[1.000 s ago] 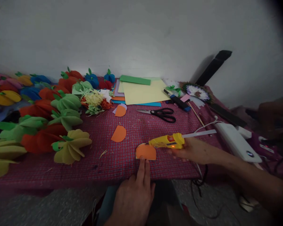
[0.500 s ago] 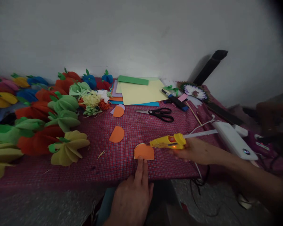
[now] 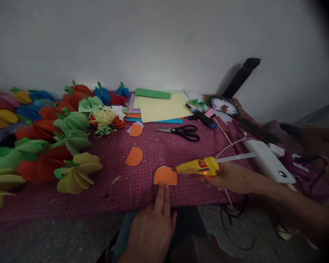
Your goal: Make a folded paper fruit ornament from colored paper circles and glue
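Open cloth [image 3: 208,142] lies mid-frame between the scissors [image 3: 185,132] above and the glue gun [image 3: 199,167] below; a hand passes there freely. Left third of frame blocked by a dense bank of paper flowers [image 3: 71,146], reaching from the wall down to the table's near edge. Lower centre strip of cloth in front of the flowers is free, save two loose orange paper pieces [image 3: 134,156]. Upper centre is taken by a paper stack [image 3: 163,106]. Right side is cluttered: white device [image 3: 267,161] and cables [image 3: 235,204].

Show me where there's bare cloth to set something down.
Bare: between the scissors and glue gun; also the front edge left of the left hand, below the yellow paper flower. Crowded: left side, back paper stack.
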A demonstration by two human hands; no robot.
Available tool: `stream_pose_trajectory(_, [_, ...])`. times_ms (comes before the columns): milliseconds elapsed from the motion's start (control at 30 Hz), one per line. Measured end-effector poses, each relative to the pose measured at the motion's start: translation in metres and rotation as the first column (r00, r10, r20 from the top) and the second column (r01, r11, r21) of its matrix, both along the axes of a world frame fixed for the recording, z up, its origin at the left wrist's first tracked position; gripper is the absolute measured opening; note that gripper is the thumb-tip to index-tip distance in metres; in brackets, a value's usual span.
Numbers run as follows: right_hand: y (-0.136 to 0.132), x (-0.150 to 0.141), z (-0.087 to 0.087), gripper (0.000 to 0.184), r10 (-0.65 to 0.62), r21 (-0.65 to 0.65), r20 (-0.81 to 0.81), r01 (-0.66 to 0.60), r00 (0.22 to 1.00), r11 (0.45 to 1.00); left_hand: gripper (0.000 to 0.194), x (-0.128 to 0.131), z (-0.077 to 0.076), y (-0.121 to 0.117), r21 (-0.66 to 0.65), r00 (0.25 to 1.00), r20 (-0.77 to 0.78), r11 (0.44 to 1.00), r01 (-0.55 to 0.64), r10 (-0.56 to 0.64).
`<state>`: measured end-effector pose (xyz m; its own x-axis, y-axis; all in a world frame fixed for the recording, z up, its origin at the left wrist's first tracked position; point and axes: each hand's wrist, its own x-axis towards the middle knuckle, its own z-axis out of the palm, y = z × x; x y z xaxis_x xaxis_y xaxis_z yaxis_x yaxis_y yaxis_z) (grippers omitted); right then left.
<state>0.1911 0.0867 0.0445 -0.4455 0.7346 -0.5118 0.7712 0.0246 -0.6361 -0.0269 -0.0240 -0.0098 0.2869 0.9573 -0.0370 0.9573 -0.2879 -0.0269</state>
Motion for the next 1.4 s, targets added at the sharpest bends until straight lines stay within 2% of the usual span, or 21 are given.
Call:
stream_pose_trajectory(333, [-0.008, 0.005, 0.001, 0.023, 0.018, -0.045, -0.031, -0.019, 0.999, 0.999, 0.050, 0.001, -0.002, 0.001, -0.050, 1.000, -0.001, 0.999, -0.016, 0.016])
stream_pose_trajectory(500, [-0.012, 0.007, 0.004, 0.020, 0.053, -0.018, -0.018, -0.053, 0.998, 0.998, 0.050, 0.001, -0.002, 0.002, -0.076, 1.000, -0.020, 0.997, -0.023, 0.021])
stream_pose_trajectory(733, [-0.016, 0.006, 0.006, 0.020, 0.104, 0.055, -0.083, -0.100, 0.991, 0.993, 0.050, 0.001, 0.000, 0.002, -0.061, 1.000, -0.025, 0.998, -0.019, 0.017])
stream_pose_trajectory(833, [-0.019, 0.005, 0.010, 0.019, 0.118, 0.027, -0.050, -0.117, 0.992, 0.993, 0.050, 0.001, -0.003, 0.003, -0.051, 1.000, -0.024, 0.999, -0.014, 0.013])
stream_pose_trajectory(967, [-0.022, 0.004, 0.012, 0.017, 0.088, -0.038, 0.022, -0.087, 0.996, 0.995, 0.051, 0.001, -0.004, 0.003, -0.044, 1.000, -0.021, 0.999, -0.020, 0.020])
stream_pose_trajectory(1100, [-0.024, 0.005, 0.012, 0.011, 0.074, -0.059, 0.014, -0.073, 0.997, 0.996, 0.051, 0.000, -0.001, 0.002, -0.060, 1.000, -0.016, 0.998, -0.014, 0.013])
stream_pose_trajectory(1400, [-0.018, 0.008, 0.004, 0.018, 0.075, -0.005, -0.047, -0.075, 0.996, 0.997, 0.050, 0.000, -0.004, 0.003, -0.043, 1.000, -0.024, 0.999, -0.016, 0.015])
